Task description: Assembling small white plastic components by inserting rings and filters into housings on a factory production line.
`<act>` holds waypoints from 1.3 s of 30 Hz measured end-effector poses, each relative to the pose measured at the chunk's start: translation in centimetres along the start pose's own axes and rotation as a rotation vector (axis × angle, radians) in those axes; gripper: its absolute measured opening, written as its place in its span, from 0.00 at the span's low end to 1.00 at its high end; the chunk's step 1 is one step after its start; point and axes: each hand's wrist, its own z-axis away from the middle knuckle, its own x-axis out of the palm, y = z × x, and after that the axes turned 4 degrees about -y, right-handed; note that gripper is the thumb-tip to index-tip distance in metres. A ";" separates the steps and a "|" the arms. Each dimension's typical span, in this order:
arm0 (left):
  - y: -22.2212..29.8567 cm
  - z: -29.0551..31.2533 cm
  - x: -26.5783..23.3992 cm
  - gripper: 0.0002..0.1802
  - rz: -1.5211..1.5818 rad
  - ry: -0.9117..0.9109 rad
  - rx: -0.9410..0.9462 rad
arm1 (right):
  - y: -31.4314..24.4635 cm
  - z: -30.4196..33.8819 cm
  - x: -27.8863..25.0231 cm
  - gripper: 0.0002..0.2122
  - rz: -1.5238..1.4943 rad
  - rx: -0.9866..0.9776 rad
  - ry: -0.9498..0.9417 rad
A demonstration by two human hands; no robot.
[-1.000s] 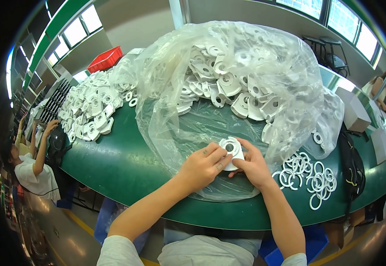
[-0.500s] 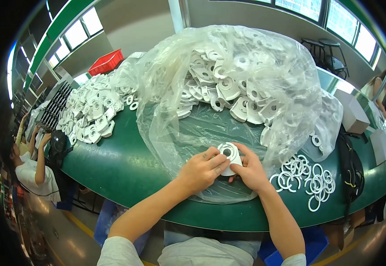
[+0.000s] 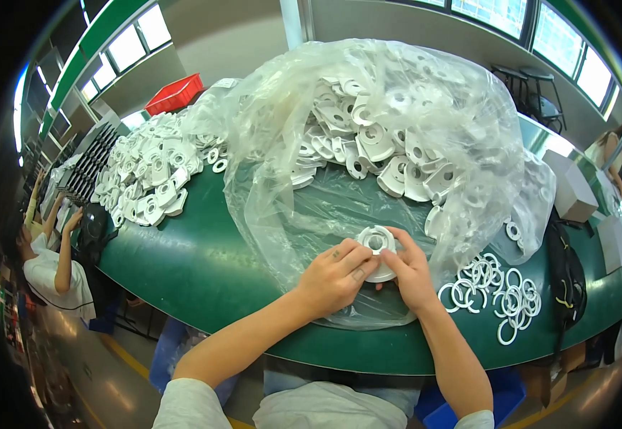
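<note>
Both my hands hold one round white plastic part with a central hole, just above the green table. My left hand grips its left side with the fingers on its rim. My right hand holds its right side, thumb under it. The part sits over the near edge of a large clear plastic bag, which is open and holds a heap of similar white parts. A cluster of white rings lies on the table right of my right hand.
A second pile of white parts lies at the left, with black trays and a red crate beyond. A person sits at far left. Cardboard boxes and a black bag are at the right.
My hands have stayed in the same spot on the bag; the white part has turned a little between my fingers. The person at far left has shifted their arms.
</note>
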 end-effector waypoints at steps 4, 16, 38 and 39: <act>-0.7 -0.3 -1.0 0.19 0.193 0.045 -0.032 | -0.1 0.2 0.6 0.14 -0.068 -0.025 -0.001; -1.0 0.0 -1.4 0.08 0.978 0.125 -0.750 | 0.0 0.4 1.0 0.15 0.061 -0.118 -0.020; -0.7 0.0 -1.0 0.06 0.985 0.120 -0.794 | -0.2 0.3 1.5 0.14 0.116 -0.110 0.000; -0.5 0.0 -0.9 0.06 0.957 0.145 -0.795 | -0.2 0.3 1.7 0.14 0.116 -0.110 0.000</act>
